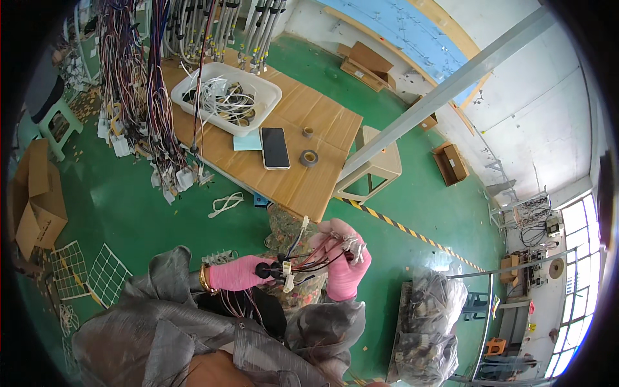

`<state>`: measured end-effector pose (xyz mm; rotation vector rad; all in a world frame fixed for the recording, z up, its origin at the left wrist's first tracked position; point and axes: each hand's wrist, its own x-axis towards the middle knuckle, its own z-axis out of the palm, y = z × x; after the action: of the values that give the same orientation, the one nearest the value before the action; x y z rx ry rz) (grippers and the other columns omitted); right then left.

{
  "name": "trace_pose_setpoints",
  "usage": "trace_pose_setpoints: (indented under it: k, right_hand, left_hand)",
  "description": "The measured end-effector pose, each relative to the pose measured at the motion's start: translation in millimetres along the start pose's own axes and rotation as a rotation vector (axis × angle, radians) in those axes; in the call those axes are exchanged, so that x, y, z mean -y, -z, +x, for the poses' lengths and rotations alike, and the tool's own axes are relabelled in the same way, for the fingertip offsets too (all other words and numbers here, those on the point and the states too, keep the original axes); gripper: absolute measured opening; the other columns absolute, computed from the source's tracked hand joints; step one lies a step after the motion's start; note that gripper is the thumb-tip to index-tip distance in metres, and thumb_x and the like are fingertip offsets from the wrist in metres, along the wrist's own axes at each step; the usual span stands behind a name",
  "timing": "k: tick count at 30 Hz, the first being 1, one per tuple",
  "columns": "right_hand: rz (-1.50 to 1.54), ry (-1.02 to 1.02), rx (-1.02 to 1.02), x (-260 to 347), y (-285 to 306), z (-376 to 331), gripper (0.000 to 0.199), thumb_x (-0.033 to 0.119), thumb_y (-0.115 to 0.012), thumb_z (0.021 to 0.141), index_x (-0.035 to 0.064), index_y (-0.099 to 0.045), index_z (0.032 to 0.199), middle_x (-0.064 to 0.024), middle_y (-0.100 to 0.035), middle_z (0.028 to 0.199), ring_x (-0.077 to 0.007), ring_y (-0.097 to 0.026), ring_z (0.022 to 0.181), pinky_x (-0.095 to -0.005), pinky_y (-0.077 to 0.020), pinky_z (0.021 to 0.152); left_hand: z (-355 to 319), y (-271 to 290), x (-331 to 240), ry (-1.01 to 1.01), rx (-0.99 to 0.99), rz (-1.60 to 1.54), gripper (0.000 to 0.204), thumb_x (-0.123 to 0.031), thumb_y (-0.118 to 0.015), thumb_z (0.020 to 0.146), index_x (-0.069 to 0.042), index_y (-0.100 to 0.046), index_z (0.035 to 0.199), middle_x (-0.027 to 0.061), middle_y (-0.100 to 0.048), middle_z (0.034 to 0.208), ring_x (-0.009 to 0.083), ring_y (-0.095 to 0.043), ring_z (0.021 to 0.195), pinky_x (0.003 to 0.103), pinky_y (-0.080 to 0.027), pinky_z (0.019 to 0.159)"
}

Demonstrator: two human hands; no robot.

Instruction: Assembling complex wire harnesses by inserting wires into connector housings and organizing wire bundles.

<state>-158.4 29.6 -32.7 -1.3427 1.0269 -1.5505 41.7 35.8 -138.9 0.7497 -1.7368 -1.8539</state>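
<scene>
A small wire harness (309, 258) of red and black leads with white connectors hangs between both pink-gloved hands, above the green floor (129, 193). The left hand (235, 273) is closed, pinching its black taped end; the right hand (345, 264) is curled around the wire bundle (fingers wrapped, connectors poking out), near the wooden table (309, 116).

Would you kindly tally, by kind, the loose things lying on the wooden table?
White plastic tub of wires: 1
Black phone: 1
Tape rolls, one grey and one smaller brown: 2
Pale blue pad beside the phone: 1
Total: 5
</scene>
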Motion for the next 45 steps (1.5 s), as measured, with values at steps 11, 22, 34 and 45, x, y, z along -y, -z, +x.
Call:
trace_pose_setpoints:
  k: [11, 22, 34, 45]
  right_hand:
    - [0.547, -0.183, -0.008, -2.4, -1.7, -1.5, 0.045, 0.026, -0.071, 0.084, 0.0007, -0.054, 0.117, -0.0075, -0.059, 0.080, -0.0170, -0.056, 0.072, -0.0304, -0.0455, 0.063]
    - [0.427, -0.286, -0.176, -6.9, 1.8, 0.5, 0.023, 0.006, -0.052, 0.096, 0.0076, -0.059, 0.118, -0.0037, -0.053, 0.069, -0.0089, -0.041, 0.045, -0.0263, -0.0403, 0.048]
    - [0.454, -0.139, -0.122, -8.2, -5.5, 4.1, 0.017, 0.002, -0.048, 0.096, 0.0097, -0.053, 0.110, -0.0040, -0.051, 0.065, -0.0066, -0.035, 0.044, -0.0245, -0.0332, 0.043]
    - [0.469, -0.188, -0.152, -7.5, -2.5, 6.4, 0.017, 0.025, -0.051, 0.096, 0.0087, -0.054, 0.101, -0.0022, -0.044, 0.056, -0.0095, -0.030, 0.042, -0.0268, -0.0289, 0.045]
  left_hand:
    - [3.0, 0.0, -8.7, 0.073, -0.009, -0.076, 0.016, -0.013, -0.058, 0.093, -0.002, -0.058, 0.105, -0.0018, -0.055, 0.080, 0.0076, -0.046, 0.075, 0.025, -0.041, 0.068]
    - [3.7, 3.5, -5.4, 0.192, 0.047, 0.006, 0.015, -0.013, -0.058, 0.093, -0.003, -0.059, 0.104, -0.0009, -0.054, 0.079, 0.0078, -0.045, 0.074, 0.025, -0.041, 0.068]
    - [2.8, 3.1, -5.4, 0.123, 0.033, -0.007, 0.017, -0.013, -0.059, 0.093, -0.002, -0.059, 0.105, -0.0009, -0.052, 0.077, 0.0087, -0.043, 0.072, 0.026, -0.040, 0.066]
    - [2.0, 1.6, -5.5, 0.148, 0.030, 0.002, 0.015, -0.013, -0.058, 0.093, -0.003, -0.060, 0.104, -0.0006, -0.053, 0.078, 0.0086, -0.044, 0.072, 0.025, -0.040, 0.066]
